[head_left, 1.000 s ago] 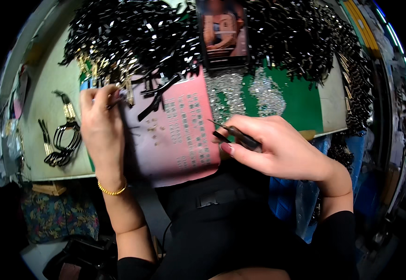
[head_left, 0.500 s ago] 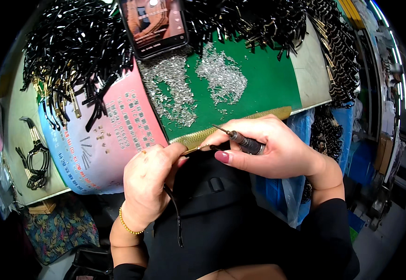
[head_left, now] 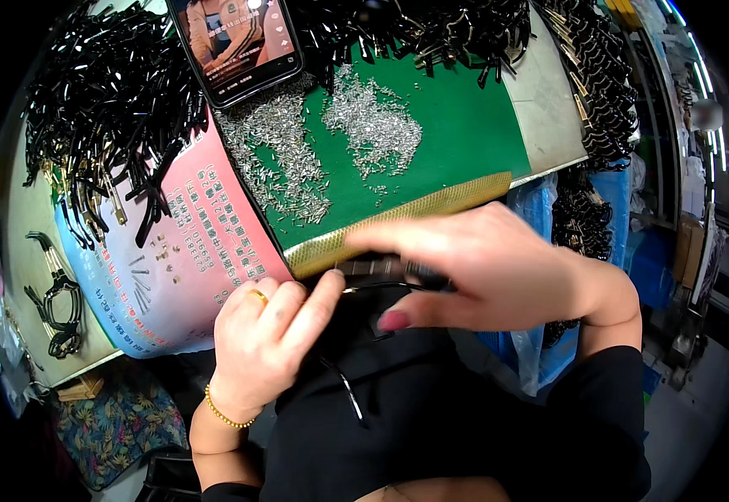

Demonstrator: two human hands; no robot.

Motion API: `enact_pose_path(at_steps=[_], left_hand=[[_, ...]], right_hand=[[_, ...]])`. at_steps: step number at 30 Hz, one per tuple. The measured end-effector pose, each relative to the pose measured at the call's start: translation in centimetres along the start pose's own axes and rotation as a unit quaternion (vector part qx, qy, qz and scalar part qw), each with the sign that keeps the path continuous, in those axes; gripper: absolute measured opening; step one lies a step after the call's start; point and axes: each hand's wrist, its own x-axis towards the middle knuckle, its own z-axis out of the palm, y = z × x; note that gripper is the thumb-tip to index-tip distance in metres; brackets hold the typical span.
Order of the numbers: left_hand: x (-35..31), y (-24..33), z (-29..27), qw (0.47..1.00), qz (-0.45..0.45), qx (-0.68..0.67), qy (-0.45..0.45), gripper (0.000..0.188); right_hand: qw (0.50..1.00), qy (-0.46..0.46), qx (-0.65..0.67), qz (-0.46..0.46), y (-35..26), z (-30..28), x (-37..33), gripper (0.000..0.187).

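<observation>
My left hand (head_left: 268, 335) is closed around a slim black eyeglass temple (head_left: 350, 396), whose dark tip hangs below my fingers over my black clothing. Most of the piece is hidden by the hand. A thin dark rod with a bright edge (head_left: 385, 286) runs between my two hands; I cannot tell whether it belongs to the same temple. Smeared by motion, my right hand (head_left: 490, 259) has its thumb below and its fingers stretched left. In its grip is a dark-handled screwdriver (head_left: 425, 274), blurred and partly covered by the fingers.
Heaps of black eyeglass temples (head_left: 113, 100) cover the back of the table. Small silver metal pieces (head_left: 373, 125) lie in two piles on the green mat (head_left: 456, 109). A phone (head_left: 243, 50) stands behind them. A printed sheet (head_left: 172, 251) and looped frame parts (head_left: 59, 301) are left.
My right hand has swung away from the left fingertips and is now blurred. The left hand has shifted slightly down, still holding the temple. The whole view has shifted slightly.
</observation>
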Motion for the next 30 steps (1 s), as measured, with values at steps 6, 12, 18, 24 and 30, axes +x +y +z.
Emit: enact_pose_path(at_steps=[6,12,18,24,30], left_hand=[[-1.1,1.1,1.2,0.917,-0.266,-0.287,0.080,0.017],[3.6,2.0,2.6,0.939,-0.168,-0.294,0.066,0.016],[6.4,1.6,3.8,0.924,-0.204,-0.311,0.089,0.018],[5.6,1.6,2.1,0.855,-0.306,-0.403,0.114,0.021],[2.9,2.1,1.9,0.803,-0.360,-0.463,0.110,0.027]], right_hand=[[0.968,0.101,-0.224,0.054,3.1,-0.3,-1.3,0.033],[0.958,0.105,-0.263,0.035,4.8,0.5,-2.0,0.042],[0.957,0.117,-0.264,0.015,5.2,0.6,-1.7,0.044],[0.962,0.098,-0.253,0.025,5.2,0.2,-1.6,0.045],[0.966,0.049,-0.249,0.057,4.2,-0.3,-0.8,0.043]])
